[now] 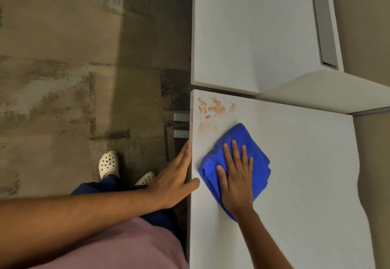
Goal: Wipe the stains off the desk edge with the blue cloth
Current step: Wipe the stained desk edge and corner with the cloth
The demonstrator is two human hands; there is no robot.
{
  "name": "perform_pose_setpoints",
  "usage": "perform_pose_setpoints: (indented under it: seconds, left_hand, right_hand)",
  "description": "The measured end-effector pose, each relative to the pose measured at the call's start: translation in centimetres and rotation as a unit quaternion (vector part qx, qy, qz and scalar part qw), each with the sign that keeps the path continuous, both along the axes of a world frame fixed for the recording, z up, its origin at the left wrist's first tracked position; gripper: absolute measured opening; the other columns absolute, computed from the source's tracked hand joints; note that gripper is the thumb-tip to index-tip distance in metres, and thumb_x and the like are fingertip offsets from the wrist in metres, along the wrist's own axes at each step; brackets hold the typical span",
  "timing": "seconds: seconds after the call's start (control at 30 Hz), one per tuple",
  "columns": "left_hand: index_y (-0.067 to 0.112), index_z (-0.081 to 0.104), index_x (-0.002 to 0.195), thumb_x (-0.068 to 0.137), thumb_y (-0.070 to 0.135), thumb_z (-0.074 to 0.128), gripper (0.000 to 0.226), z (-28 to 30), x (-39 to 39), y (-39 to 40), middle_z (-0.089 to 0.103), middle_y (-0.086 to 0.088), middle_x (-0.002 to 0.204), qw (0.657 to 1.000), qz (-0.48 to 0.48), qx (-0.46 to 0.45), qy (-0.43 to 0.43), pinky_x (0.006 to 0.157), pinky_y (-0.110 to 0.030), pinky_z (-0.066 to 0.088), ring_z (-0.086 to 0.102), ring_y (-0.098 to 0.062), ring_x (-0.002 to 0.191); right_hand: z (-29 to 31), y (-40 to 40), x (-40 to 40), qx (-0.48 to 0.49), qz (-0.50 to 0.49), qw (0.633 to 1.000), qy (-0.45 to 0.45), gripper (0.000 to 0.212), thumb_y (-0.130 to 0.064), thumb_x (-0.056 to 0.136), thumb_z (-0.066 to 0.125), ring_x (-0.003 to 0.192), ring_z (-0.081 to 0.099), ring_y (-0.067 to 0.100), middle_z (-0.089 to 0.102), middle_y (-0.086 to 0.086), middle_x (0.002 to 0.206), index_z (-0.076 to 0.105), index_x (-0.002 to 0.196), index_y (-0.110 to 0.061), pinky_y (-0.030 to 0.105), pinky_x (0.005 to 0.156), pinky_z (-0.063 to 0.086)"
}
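The white desk (pixel 295 184) carries a folded blue cloth (pixel 238 142), lying flat beneath the right hand's fingers (pixel 236 152). Orange stains (pixel 215 108) mark the desk beyond those fingertips, near its corner. The left hand's fingers (pixel 185 156) lie along the desk's edge.

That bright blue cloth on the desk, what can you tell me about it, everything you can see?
The blue cloth is a vivid, fuzzy-looking cloth, folded into a rough diamond of several layers. It lies flat on the white desk, near the desk's edge and just short of the orange-brown stains. The right hand rests on it, palm down, fingers spread and straight. The left hand is apart from it, at the desk's edge.
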State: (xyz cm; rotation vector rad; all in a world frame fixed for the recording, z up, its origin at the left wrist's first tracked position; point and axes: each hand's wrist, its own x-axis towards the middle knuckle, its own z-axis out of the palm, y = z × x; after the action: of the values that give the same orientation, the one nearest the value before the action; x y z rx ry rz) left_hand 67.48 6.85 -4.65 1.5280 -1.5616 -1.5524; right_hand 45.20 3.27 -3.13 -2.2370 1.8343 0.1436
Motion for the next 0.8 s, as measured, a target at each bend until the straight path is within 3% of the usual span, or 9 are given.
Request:
perform_pose_setpoints:
  seconds: [0.1,0.2,0.3,0.4,0.5,0.57,0.7,0.73,0.8]
  left_hand:
    - [0.042,-0.035,0.153,0.095,0.051,0.046,0.101,0.3,0.0,0.3,-0.027,0.027,0.164,1.0,0.006,0.013,0.025,0.097,0.006,0.016,0.007,0.013,0.139]
    - [0.037,-0.034,0.155,0.096,0.044,0.046,0.1,0.6,-1.2,0.2,-0.028,0.02,0.168,0.998,0.042,0.023,0.047,0.11,-0.002,0.019,0.001,0.015,0.145]
    - [0.038,-0.03,0.155,0.093,0.036,0.045,0.098,1.2,-3.2,0.4,-0.028,0.022,0.167,0.991,0.108,0.05,0.064,0.108,0.006,0.003,-0.016,0.025,0.143]
    - [0.045,-0.024,0.154,0.087,0.032,0.046,0.098,1.1,-4.8,1.0,-0.018,0.023,0.17,0.979,0.169,0.076,0.085,0.114,0.001,0.001,-0.009,0.016,0.152]
    - [0.04,-0.019,0.158,0.082,0.028,0.048,0.101,0.9,-6.1,1.6,-0.011,0.025,0.17,0.974,0.203,0.074,0.072,0.114,0.001,0.005,-0.004,0.018,0.151]
    - [0.034,-0.014,0.16,0.082,0.019,0.05,0.102,0.9,-6.8,1.9,-0.005,0.028,0.168,0.969,0.227,0.068,0.065,0.12,-0.005,0.009,-0.001,0.018,0.151]
    - [0.026,-0.007,0.165,0.084,0.021,0.055,0.103,0.6,-7.6,2.7,0.008,0.017,0.173,0.962,0.255,0.064,0.078,0.129,-0.038,0.021,0.013,0.0,0.158]
    - [0.025,-0.007,0.165,0.084,0.027,0.057,0.103,0.4,-7.7,3.0,0.011,0.014,0.173,0.962,0.255,0.061,0.082,0.129,-0.04,0.024,0.016,-0.002,0.157]
    - [0.027,-0.008,0.165,0.085,0.037,0.061,0.106,0.2,-7.9,3.9,0.016,0.015,0.172,0.961,0.255,0.06,0.095,0.127,-0.037,0.026,0.02,-0.001,0.156]
  right_hand:
    - [0.5,-2.3,-0.1,-0.005,-0.039,0.999,0.002,0.07,-0.064,0.107,0.011,0.165,-0.004,0.022,0.003,-0.007,0.178,0.006,0.168,-0.032,0.056,0.133,0.007]
    - [1.0,-7.2,1.2,-0.024,-0.071,0.997,0.001,0.07,-0.062,0.105,0.011,0.165,-0.002,0.024,0.004,-0.006,0.178,0.007,0.168,-0.032,0.059,0.131,0.01]
    - [0.8,-11.4,3.5,-0.041,-0.095,0.995,0.004,0.076,-0.068,0.101,0.01,0.165,0.002,0.028,0.007,-0.004,0.178,0.008,0.168,-0.032,0.06,0.131,0.007]
    - [-0.4,-12.4,5.9,-0.064,-0.074,0.995,0.001,0.078,-0.071,0.101,0.014,0.165,0.004,0.031,0.009,-0.003,0.178,0.008,0.168,-0.032,0.059,0.13,0.005]
    - [-1.0,-11.8,6.6,-0.072,-0.042,0.996,-0.014,0.069,-0.061,0.105,0.014,0.165,0.007,0.03,0.013,-0.003,0.177,0.014,0.168,-0.031,0.058,0.132,0.007]
    - [-1.0,-10.1,6.0,-0.064,0.012,0.998,-0.021,0.065,-0.055,0.108,0.013,0.165,0.008,0.028,0.015,-0.004,0.177,0.016,0.168,-0.03,0.056,0.132,0.008]
    - [-0.9,-7.2,0.7,-0.04,0.164,0.984,-0.059,0.059,-0.053,0.112,0.017,0.165,0.006,0.022,0.016,-0.007,0.177,0.02,0.167,-0.033,0.051,0.134,0.005]
    - [-0.9,-7.5,-1.0,-0.038,0.165,0.983,-0.07,0.057,-0.051,0.112,0.02,0.165,0.006,0.021,0.018,-0.007,0.176,0.022,0.166,-0.033,0.051,0.133,0.006]
    - [-0.9,-8.1,-3.4,-0.046,0.071,0.993,-0.085,0.057,-0.047,0.111,0.023,0.165,0.008,0.022,0.02,-0.007,0.176,0.026,0.166,-0.031,0.053,0.133,0.008]
